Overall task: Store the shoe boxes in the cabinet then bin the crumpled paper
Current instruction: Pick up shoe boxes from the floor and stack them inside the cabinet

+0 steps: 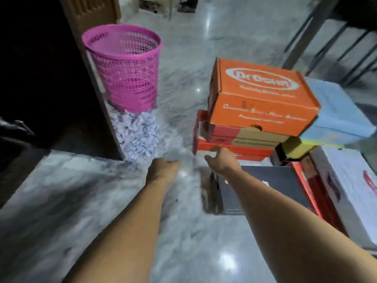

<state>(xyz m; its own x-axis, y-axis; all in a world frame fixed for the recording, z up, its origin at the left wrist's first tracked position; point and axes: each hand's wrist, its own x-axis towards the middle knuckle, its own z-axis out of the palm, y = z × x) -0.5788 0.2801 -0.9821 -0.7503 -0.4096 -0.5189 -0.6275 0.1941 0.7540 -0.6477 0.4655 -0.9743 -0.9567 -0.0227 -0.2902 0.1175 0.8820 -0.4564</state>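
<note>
Head cam: pink bin w/ crumpled paper beside, left of box stack.

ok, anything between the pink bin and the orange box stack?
No. In the head view only bare marble floor separates the pink bin from the orange box. The crumpled paper lies in front of the bin, outside that gap.

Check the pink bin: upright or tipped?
Upright. The pink bin stands on its base, rim up, with the crumpled paper heaped on the floor against it.
</note>
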